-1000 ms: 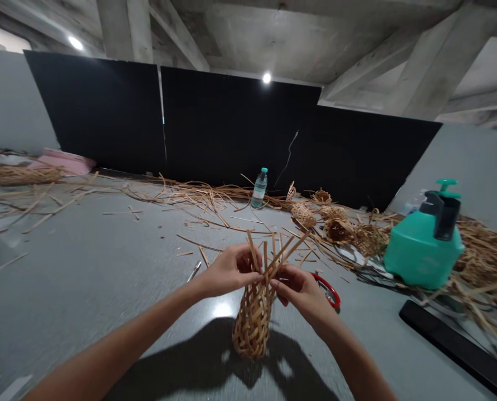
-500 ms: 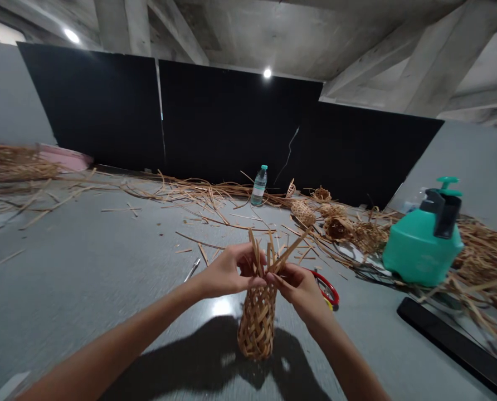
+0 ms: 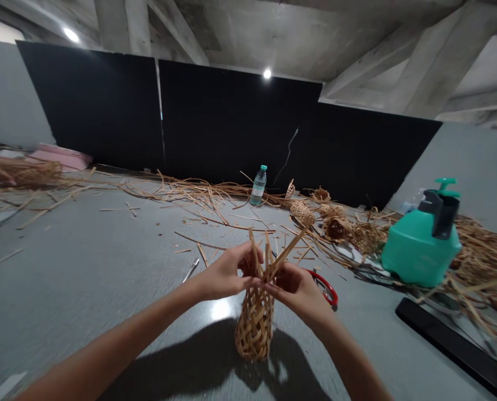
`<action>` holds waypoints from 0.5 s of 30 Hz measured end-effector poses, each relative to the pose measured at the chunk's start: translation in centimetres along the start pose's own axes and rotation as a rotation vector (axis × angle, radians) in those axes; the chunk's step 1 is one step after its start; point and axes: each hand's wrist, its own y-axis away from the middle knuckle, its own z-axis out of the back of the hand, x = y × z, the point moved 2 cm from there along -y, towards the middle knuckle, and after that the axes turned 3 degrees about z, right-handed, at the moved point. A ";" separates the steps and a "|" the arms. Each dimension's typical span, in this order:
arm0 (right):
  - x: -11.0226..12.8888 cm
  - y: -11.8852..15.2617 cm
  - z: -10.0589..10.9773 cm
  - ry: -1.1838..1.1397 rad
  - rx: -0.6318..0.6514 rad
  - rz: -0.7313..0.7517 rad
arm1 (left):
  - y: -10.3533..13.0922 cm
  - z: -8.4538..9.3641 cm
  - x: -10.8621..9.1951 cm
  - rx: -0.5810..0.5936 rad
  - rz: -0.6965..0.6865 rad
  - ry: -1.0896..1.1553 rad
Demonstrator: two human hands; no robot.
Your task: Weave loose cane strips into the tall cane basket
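Note:
A narrow woven basket [image 3: 254, 328] stands on the grey table, with loose strip ends sticking up from its top. My left hand [image 3: 234, 273] pinches the left side of the basket's upper edge between thumb and fingers. On the right side, my right hand [image 3: 296, 287] is closed on the strips at the same height, its thumb close to the left thumb. Some strips lean up to the right above my right hand. The fingers partly hide the basket's top edge.
Red-handled scissors [image 3: 327, 292] lie beyond my right hand, a pen [image 3: 191, 269] beyond my left wrist. Farther off are a water bottle [image 3: 258, 186], small baskets [image 3: 302, 213] and loose strips. At right are a green sprayer [image 3: 419, 245] and a black bar [image 3: 453, 342]. Another person's hand [image 3: 0, 170] is far left.
Both hands and the basket top have shifted slightly left, and the thumbs are closer together. At the far left, another person's hand has come into view over a woven piece.

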 end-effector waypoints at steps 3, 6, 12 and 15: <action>0.0 0.1 -0.3 0.006 -0.043 0.004 | 0.1 0.0 -0.4 0.007 -0.001 0.014; 0.0 0.2 -0.4 0.004 -0.044 -0.002 | 0.1 -0.1 -1.0 -0.001 0.011 0.022; 0.1 0.3 0.0 -0.036 -0.030 -0.002 | 0.3 -0.1 -1.0 -0.043 0.041 0.025; 0.3 0.3 -0.1 -0.078 -0.005 0.007 | 0.2 0.0 -0.5 -0.116 0.073 -0.049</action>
